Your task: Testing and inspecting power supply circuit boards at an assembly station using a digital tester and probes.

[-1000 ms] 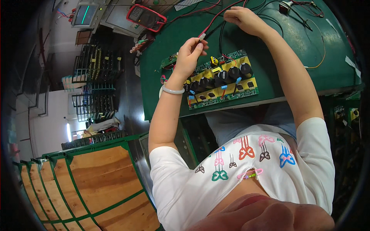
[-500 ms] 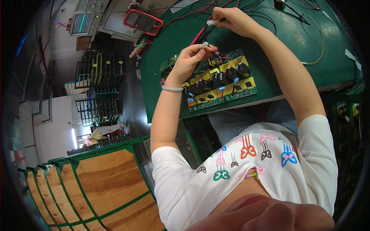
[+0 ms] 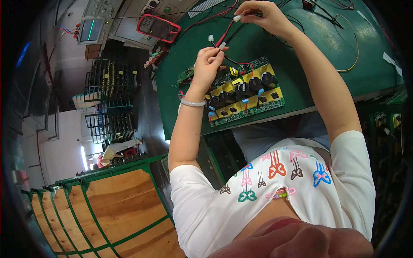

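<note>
My left hand is closed, its thumb and fingers pinching a white plastic wire connector above the far left corner of a green circuit board. Just beyond it another white connector stands up on dark wires. My right hand, farther away and to the right, pinches a white connector whose dark leads run near the red cable. The green circuit board lies at the near edge of the bench, carrying black cylindrical capacitors, yellow parts and blue-tipped wires. My fingers hide part of the wiring.
The bench has a green top. A red multimeter lies at the far left, beside a grey instrument box. An oscilloscope stands beyond the left edge. Black cables and a probe lie at the back. Racks stand at left.
My right hand has moved a little up and away with its connector. My left hand has shifted slightly left, and a loose white connector now shows beyond it.
</note>
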`<move>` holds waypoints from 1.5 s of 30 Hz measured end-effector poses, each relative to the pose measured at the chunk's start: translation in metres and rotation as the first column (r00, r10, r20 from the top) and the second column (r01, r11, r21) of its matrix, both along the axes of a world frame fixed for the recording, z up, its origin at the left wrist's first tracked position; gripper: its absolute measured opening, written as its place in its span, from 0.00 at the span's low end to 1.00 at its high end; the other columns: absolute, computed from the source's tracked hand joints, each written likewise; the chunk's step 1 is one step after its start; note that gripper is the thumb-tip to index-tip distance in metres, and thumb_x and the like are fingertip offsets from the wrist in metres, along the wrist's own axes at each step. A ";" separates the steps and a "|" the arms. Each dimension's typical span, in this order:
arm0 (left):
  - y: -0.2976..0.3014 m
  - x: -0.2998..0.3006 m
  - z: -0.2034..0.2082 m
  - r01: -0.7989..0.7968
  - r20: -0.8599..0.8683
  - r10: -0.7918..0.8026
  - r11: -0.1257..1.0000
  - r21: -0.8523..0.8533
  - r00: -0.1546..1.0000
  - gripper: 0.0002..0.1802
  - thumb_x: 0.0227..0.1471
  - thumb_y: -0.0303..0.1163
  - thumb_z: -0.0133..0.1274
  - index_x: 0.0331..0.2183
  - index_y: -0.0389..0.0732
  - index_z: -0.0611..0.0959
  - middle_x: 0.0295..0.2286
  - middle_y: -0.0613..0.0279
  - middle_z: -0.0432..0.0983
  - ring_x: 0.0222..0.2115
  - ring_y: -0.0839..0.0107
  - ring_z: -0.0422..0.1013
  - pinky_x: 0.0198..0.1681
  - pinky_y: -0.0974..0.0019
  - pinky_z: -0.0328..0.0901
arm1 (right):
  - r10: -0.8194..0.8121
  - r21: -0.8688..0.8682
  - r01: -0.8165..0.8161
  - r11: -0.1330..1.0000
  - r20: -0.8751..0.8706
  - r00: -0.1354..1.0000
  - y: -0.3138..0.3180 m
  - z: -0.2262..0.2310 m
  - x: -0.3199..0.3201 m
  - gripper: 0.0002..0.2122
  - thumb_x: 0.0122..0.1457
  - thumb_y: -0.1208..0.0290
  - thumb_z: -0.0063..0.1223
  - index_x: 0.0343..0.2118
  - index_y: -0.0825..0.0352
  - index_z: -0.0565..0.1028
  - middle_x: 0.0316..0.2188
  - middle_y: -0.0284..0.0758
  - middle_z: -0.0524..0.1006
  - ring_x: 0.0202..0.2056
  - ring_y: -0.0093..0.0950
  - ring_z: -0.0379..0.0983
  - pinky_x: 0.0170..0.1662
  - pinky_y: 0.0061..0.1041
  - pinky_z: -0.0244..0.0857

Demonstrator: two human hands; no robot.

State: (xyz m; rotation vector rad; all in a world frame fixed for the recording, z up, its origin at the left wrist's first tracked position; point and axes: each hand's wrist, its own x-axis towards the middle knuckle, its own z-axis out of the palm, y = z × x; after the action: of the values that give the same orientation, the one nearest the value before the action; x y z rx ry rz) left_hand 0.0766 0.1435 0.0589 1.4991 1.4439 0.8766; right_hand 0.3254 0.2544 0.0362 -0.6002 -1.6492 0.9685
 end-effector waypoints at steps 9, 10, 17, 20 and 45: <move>-0.012 0.004 0.004 -0.011 -0.155 0.045 0.977 0.213 0.987 0.13 0.58 0.29 0.58 0.44 0.35 0.84 0.28 0.61 0.80 0.30 0.75 0.78 0.33 0.71 0.74 | 0.292 -0.060 -0.292 0.955 0.003 0.956 -0.006 -0.002 -0.007 0.08 0.55 0.80 0.63 0.38 0.74 0.80 0.34 0.38 0.83 0.37 0.24 0.79 0.44 0.25 0.73; -0.014 0.008 0.003 -0.014 -0.154 0.047 0.977 0.212 0.987 0.13 0.58 0.29 0.58 0.44 0.35 0.84 0.28 0.61 0.80 0.30 0.75 0.78 0.33 0.71 0.74 | 0.417 0.202 -0.387 0.900 -0.132 0.900 -0.002 -0.002 -0.010 0.08 0.55 0.79 0.64 0.38 0.74 0.81 0.34 0.38 0.83 0.36 0.24 0.79 0.44 0.26 0.73; -0.025 0.011 0.009 0.046 -0.188 0.012 0.952 0.303 0.982 0.15 0.60 0.28 0.56 0.47 0.31 0.80 0.33 0.59 0.81 0.32 0.74 0.77 0.36 0.70 0.73 | 0.354 -0.047 -0.351 0.935 0.178 0.918 -0.022 0.021 -0.001 0.08 0.52 0.77 0.66 0.35 0.73 0.82 0.31 0.37 0.83 0.34 0.25 0.79 0.43 0.26 0.73; -0.025 0.009 0.008 0.059 -0.208 0.014 0.939 0.339 0.978 0.15 0.59 0.27 0.57 0.47 0.31 0.81 0.34 0.59 0.81 0.33 0.74 0.77 0.38 0.71 0.73 | 0.351 -0.048 -0.349 0.936 0.205 0.913 -0.028 0.024 -0.001 0.08 0.51 0.79 0.66 0.35 0.72 0.82 0.30 0.37 0.83 0.34 0.24 0.79 0.43 0.26 0.73; -0.029 0.026 0.021 0.250 -0.520 0.201 0.700 0.669 0.830 0.09 0.43 0.22 0.64 0.32 0.35 0.85 0.27 0.56 0.80 0.26 0.65 0.78 0.30 0.66 0.71 | 0.392 0.068 -0.416 0.907 0.230 0.891 -0.013 -0.008 -0.017 0.11 0.52 0.70 0.68 0.37 0.69 0.83 0.31 0.34 0.82 0.36 0.25 0.79 0.45 0.25 0.73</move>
State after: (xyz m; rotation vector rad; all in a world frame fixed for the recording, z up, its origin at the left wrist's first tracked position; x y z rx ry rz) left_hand 0.1029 0.1143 0.0803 2.5502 1.5481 1.1149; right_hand 0.3089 0.2412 0.0282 -0.2878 -2.0598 1.1250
